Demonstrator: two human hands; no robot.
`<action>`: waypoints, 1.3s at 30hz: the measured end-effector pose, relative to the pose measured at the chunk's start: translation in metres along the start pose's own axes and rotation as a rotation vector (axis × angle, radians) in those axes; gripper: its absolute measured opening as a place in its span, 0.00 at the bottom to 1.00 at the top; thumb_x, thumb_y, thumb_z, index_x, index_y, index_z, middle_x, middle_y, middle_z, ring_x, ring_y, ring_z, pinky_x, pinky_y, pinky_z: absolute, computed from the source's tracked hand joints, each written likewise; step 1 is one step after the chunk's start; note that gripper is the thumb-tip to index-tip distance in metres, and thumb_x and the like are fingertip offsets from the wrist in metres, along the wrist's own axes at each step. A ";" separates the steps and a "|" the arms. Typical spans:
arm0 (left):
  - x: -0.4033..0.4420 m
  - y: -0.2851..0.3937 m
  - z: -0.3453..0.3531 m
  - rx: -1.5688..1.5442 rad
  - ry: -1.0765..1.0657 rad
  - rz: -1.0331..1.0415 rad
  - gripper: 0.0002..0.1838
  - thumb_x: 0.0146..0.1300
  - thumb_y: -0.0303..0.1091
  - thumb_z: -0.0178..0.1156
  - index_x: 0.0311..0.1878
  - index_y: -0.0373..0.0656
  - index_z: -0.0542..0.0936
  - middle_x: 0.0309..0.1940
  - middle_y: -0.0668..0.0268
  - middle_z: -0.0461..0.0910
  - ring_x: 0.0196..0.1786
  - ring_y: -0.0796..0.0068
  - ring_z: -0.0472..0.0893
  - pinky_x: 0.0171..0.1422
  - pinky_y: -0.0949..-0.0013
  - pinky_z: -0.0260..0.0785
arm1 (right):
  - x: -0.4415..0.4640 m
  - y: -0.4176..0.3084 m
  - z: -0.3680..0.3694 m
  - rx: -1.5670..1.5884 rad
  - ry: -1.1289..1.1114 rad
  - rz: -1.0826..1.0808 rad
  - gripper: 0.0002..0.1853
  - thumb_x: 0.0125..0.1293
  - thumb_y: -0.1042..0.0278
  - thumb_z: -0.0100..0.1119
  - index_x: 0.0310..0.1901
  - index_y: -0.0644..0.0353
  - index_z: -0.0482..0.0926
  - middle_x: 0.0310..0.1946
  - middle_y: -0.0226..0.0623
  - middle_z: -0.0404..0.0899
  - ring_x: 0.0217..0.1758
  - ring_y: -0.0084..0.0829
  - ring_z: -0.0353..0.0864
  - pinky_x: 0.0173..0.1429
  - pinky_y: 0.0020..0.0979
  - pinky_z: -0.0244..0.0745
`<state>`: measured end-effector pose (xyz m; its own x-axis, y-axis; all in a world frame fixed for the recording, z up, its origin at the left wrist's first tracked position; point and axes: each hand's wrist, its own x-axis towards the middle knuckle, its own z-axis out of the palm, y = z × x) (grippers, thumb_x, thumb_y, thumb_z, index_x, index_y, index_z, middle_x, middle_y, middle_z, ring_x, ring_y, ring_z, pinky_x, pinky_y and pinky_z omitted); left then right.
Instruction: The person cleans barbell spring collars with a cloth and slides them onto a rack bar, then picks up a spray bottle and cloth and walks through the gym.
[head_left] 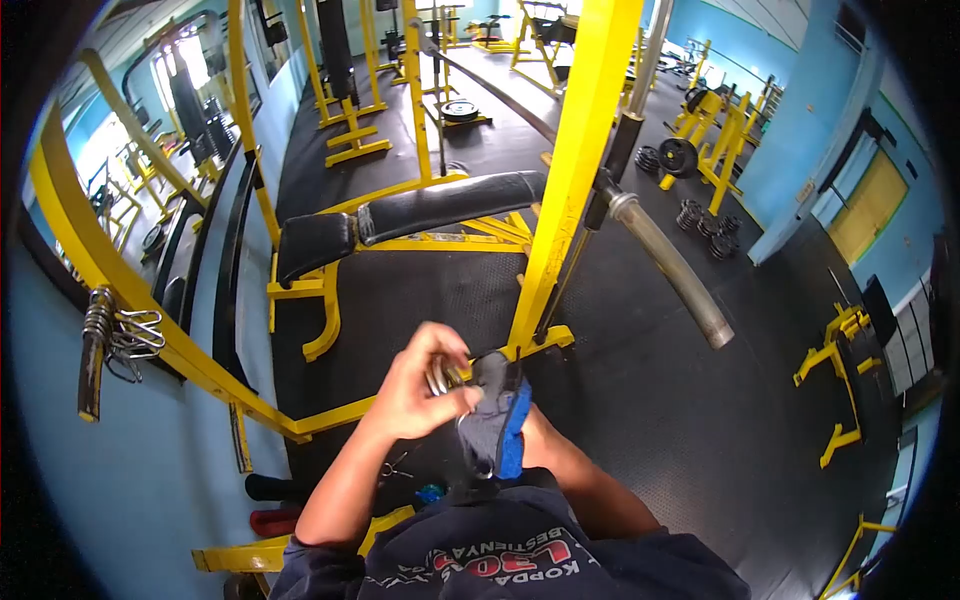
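Note:
In front of my chest, my left hand (415,392) curls closed around a silver spring collar (437,380), whose metal coils show between thumb and fingers. Its thumb reaches against a grey and blue cloth (492,415). My right hand (536,438) is behind that cloth and holds it up; most of its fingers are hidden. Both hands are close together, above the dark floor and near the foot of a yellow upright (570,180).
A barbell sleeve (675,270) sticks out right of the upright. Beyond stands a black padded bench (450,208). More spring collars (125,335) hang from a peg on the left. Dumbbells (710,228) lie at the right, and a yellow machine (840,350) stands farther right.

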<state>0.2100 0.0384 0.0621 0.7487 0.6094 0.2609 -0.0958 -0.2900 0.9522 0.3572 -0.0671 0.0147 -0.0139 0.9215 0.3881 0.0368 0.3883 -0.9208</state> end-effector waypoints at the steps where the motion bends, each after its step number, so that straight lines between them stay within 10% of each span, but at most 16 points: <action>1: -0.003 -0.003 -0.004 -0.192 0.157 0.009 0.22 0.51 0.31 0.65 0.49 0.45 0.68 0.42 0.66 0.74 0.40 0.79 0.73 0.44 0.74 0.67 | 0.002 0.002 0.002 0.012 -0.012 0.002 0.06 0.56 0.74 0.60 0.35 0.61 0.75 0.27 0.35 0.75 0.32 0.35 0.77 0.40 0.36 0.70; 7: -0.010 -0.019 0.022 -0.228 0.377 0.008 0.22 0.67 0.44 0.55 0.58 0.43 0.65 0.45 0.60 0.76 0.48 0.73 0.77 0.54 0.69 0.69 | 0.030 0.006 0.025 -0.340 0.172 -0.421 0.07 0.53 0.72 0.62 0.30 0.60 0.73 0.28 0.38 0.74 0.32 0.41 0.75 0.37 0.38 0.68; 13: -0.023 -0.010 0.013 -0.336 0.481 -0.064 0.20 0.70 0.49 0.51 0.54 0.44 0.69 0.42 0.58 0.81 0.43 0.73 0.80 0.50 0.70 0.72 | 0.014 0.016 0.020 0.122 0.304 -0.117 0.06 0.54 0.77 0.61 0.35 0.62 0.78 0.34 0.40 0.79 0.39 0.38 0.80 0.43 0.38 0.74; 17: -0.023 -0.016 0.009 -0.307 0.522 -0.014 0.21 0.69 0.49 0.52 0.54 0.41 0.71 0.41 0.57 0.82 0.45 0.70 0.82 0.51 0.68 0.72 | 0.031 0.002 0.011 -0.856 0.116 -0.429 0.10 0.51 0.71 0.63 0.36 0.62 0.78 0.37 0.44 0.79 0.39 0.47 0.79 0.44 0.43 0.73; 21: -0.027 -0.004 0.013 -0.332 0.510 -0.045 0.24 0.67 0.51 0.55 0.53 0.40 0.72 0.39 0.55 0.82 0.44 0.69 0.82 0.51 0.67 0.73 | 0.036 0.006 0.026 -0.754 0.121 -0.311 0.12 0.51 0.67 0.61 0.37 0.59 0.78 0.36 0.45 0.79 0.39 0.48 0.78 0.45 0.47 0.72; 25: -0.029 0.009 0.021 -0.433 0.665 -0.041 0.25 0.67 0.53 0.53 0.53 0.40 0.71 0.38 0.55 0.82 0.42 0.68 0.82 0.46 0.70 0.72 | 0.017 0.034 0.026 -0.775 0.112 -0.454 0.13 0.52 0.66 0.62 0.40 0.58 0.79 0.39 0.44 0.80 0.42 0.48 0.79 0.46 0.47 0.72; 27: -0.031 0.006 0.029 -0.449 0.716 -0.059 0.24 0.68 0.53 0.52 0.53 0.41 0.71 0.37 0.54 0.82 0.40 0.69 0.82 0.45 0.70 0.72 | 0.001 0.068 0.027 -0.409 0.140 -0.193 0.15 0.54 0.65 0.62 0.44 0.56 0.80 0.42 0.42 0.81 0.46 0.46 0.80 0.50 0.46 0.72; 37: -0.028 0.013 0.018 -0.468 0.807 -0.012 0.25 0.68 0.54 0.51 0.53 0.39 0.71 0.28 0.61 0.80 0.33 0.73 0.81 0.21 0.78 0.65 | 0.002 0.042 0.013 -0.982 0.100 -0.481 0.22 0.59 0.58 0.63 0.54 0.54 0.77 0.51 0.34 0.79 0.56 0.39 0.76 0.60 0.42 0.66; 39: -0.033 0.012 0.009 -0.561 0.754 0.001 0.25 0.67 0.55 0.52 0.53 0.42 0.72 0.30 0.60 0.80 0.26 0.76 0.78 0.21 0.79 0.64 | -0.016 0.067 0.016 -0.250 -0.010 0.283 0.27 0.64 0.53 0.53 0.62 0.57 0.70 0.60 0.39 0.73 0.64 0.37 0.69 0.66 0.41 0.63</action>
<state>0.1904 0.0086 0.0632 0.1452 0.9834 0.1088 -0.5450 -0.0123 0.8384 0.3438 -0.0555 -0.0533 0.0222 0.9928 0.1181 0.2828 0.1071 -0.9532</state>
